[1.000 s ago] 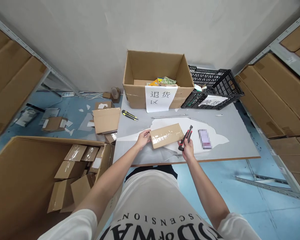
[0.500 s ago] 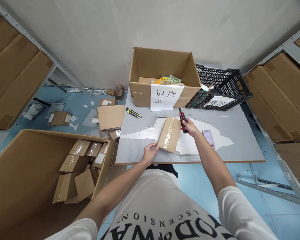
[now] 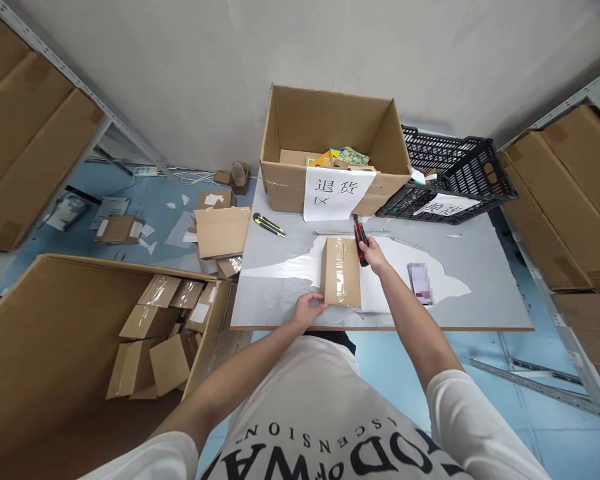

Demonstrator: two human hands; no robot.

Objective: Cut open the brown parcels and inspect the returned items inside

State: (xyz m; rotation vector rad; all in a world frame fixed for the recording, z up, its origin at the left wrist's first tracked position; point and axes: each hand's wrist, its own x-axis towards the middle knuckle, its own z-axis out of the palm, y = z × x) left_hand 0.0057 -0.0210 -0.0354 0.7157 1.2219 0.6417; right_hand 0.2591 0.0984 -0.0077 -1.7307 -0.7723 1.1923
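Observation:
A small taped cardboard box [image 3: 344,273] lies on white paper near the front of the table, with clear shiny tape along its top. My left hand [image 3: 309,311] grips its lower left corner with thumb and fingertips. In my right hand [image 3: 371,255] is a red and black utility knife [image 3: 360,239], held at the box's upper right edge and pointing away from me. Whether its blade is out is too small to tell. A yellow and black utility knife [image 3: 269,225] lies untouched on the table's left side.
Behind stands a large open carton [image 3: 285,190] with a paper sign and colourful packets inside. Right of it is a black plastic crate [image 3: 480,173]. A phone [image 3: 420,283] lies at the right. Lower left, a deep carton [image 3: 55,333] holds several small boxes. Table's front edge [image 3: 430,329] is near my waist.
The small box has turned from a slant to nearly straight and sits slightly further right. My left hand has shifted a little right with its corner; the red knife has moved slightly left.

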